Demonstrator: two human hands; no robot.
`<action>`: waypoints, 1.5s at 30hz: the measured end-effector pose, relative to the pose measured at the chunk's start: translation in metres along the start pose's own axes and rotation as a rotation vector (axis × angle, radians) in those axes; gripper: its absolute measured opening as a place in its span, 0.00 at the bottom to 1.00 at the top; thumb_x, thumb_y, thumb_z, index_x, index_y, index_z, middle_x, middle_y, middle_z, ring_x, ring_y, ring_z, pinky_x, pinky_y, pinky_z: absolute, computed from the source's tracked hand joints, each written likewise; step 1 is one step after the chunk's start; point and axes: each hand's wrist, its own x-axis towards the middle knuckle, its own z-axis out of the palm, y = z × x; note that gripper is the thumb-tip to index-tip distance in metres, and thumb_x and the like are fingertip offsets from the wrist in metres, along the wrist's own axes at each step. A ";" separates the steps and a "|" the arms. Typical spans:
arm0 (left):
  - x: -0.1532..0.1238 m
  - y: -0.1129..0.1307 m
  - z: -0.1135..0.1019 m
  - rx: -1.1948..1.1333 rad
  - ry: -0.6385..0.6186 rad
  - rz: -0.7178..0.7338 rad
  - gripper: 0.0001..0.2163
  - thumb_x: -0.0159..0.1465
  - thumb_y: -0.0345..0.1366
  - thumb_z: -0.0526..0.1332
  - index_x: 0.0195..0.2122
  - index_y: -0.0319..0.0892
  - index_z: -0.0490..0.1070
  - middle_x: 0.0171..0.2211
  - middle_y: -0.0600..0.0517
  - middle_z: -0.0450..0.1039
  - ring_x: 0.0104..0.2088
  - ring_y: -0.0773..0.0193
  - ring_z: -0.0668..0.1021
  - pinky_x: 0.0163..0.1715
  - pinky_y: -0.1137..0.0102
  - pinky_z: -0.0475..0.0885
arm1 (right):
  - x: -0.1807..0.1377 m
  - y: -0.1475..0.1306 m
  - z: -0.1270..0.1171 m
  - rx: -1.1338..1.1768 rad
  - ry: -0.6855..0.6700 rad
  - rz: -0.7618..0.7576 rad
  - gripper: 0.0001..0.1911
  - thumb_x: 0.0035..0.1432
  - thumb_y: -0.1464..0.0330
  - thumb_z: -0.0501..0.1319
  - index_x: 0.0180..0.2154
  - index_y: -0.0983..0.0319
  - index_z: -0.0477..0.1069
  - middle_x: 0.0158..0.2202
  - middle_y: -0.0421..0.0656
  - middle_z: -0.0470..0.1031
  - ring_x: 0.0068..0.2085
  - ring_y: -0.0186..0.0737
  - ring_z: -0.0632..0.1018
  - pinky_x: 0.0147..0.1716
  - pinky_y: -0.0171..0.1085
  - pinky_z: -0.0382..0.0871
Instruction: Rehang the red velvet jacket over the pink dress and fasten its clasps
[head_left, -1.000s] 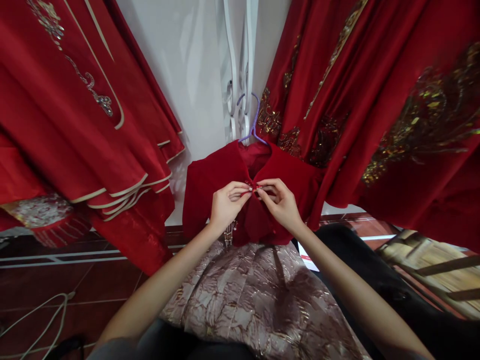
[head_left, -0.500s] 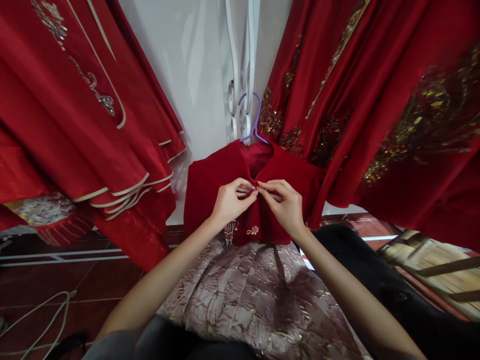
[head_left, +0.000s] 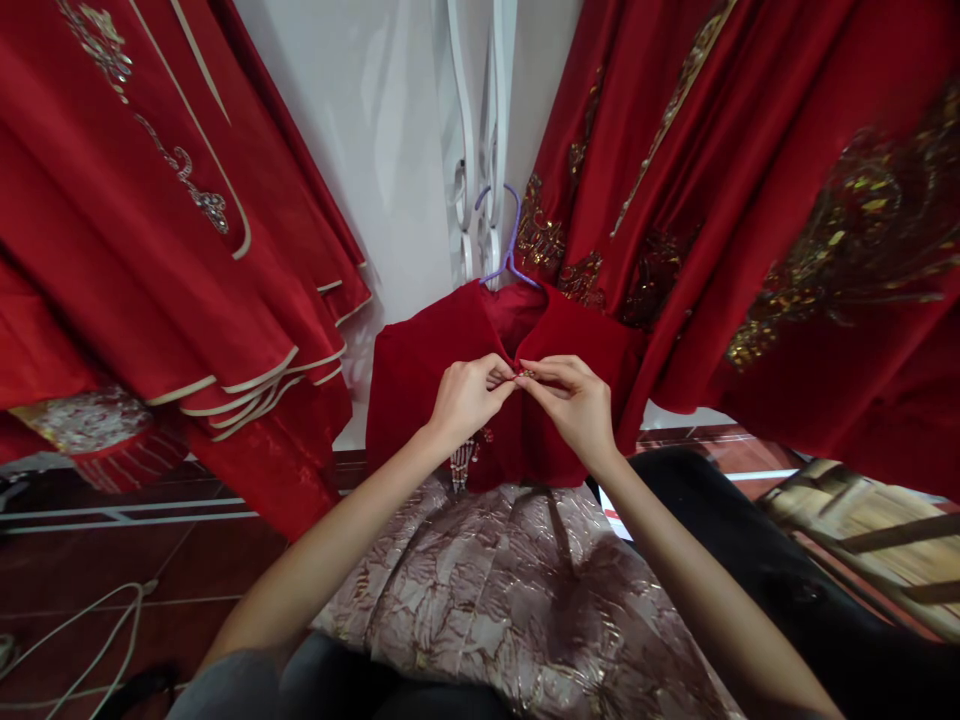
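A short red velvet jacket [head_left: 409, 375] hangs on a purple hanger [head_left: 512, 240] in front of me, above a pale gold brocade skirt [head_left: 510, 590]. My left hand [head_left: 469, 400] pinches the jacket's left front edge near the collar. My right hand [head_left: 574, 400] pinches the right front edge, and the fingertips of both hands meet at a small clasp [head_left: 521, 375] between them. A beaded tassel [head_left: 461, 462] dangles below my left hand.
Long red embroidered gowns hang at the left [head_left: 150, 240] and right [head_left: 750, 220]. A white ornate rack [head_left: 480, 150] stands against the white wall behind the jacket. A pale cord [head_left: 97, 630] lies on the dark red tiled floor at lower left. Black cloth [head_left: 750, 540] lies at right.
Both hands have stayed at the jacket's front closure and shifted slightly, drawing the two edges together. The lower ornament that showed half a second ago is now mostly hidden.
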 end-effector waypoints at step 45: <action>-0.013 -0.007 0.011 -0.706 -0.038 -0.363 0.16 0.63 0.39 0.49 0.38 0.37 0.74 0.41 0.43 0.79 0.39 0.61 0.81 0.43 0.65 0.77 | -0.041 0.037 -0.011 -0.156 -0.024 0.117 0.34 0.52 0.74 0.56 0.61 0.57 0.54 0.50 0.49 0.71 0.39 0.41 0.77 0.38 0.42 0.74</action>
